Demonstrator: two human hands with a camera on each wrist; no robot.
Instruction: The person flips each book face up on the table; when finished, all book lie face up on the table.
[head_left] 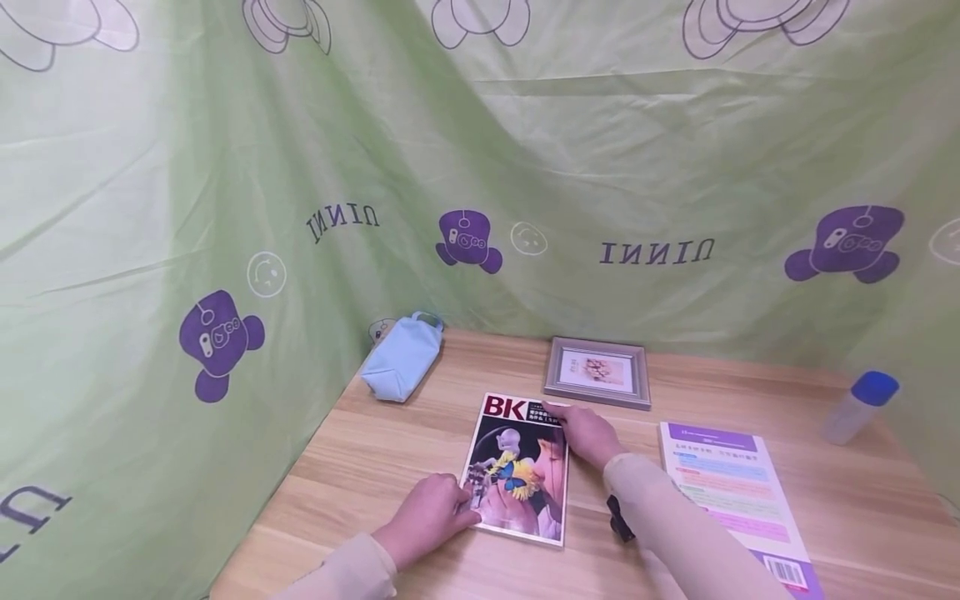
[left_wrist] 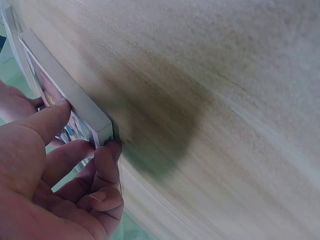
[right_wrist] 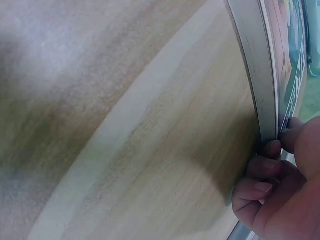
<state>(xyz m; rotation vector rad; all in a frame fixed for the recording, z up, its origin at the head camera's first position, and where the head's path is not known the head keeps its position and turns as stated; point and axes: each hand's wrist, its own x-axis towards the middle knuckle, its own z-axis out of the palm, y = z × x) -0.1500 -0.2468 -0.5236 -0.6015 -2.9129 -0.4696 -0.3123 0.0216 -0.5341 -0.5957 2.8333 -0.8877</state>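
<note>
Head view. A magazine [head_left: 517, 471] with "BK" on its cover lies flat near the middle of a wooden surface [head_left: 360, 467]. The left hand [head_left: 429, 517] grips its near left corner, fingers curled over the edge; the right hand [head_left: 588, 433] grips its far right corner. A picture frame [head_left: 597, 372] lies just beyond the magazine, a light blue pouch [head_left: 401, 357] sits at the far left, a booklet [head_left: 738, 492] lies to the right, and a blue-capped bottle [head_left: 858, 406] rests near the far right edge. A green printed cloth [head_left: 225, 167] hangs behind and on the left.

Left wrist view. The left hand [left_wrist: 55, 175] pinches the corner of the magazine [left_wrist: 75, 107]: the thumb lies on the cover and a fingertip presses the corner's edge. The grip is clamped on the magazine.

Right wrist view. The right hand [right_wrist: 280, 190] holds the edge of the magazine [right_wrist: 262, 75], curled fingers touching it from below. The grip is likewise clamped on the magazine.
</note>
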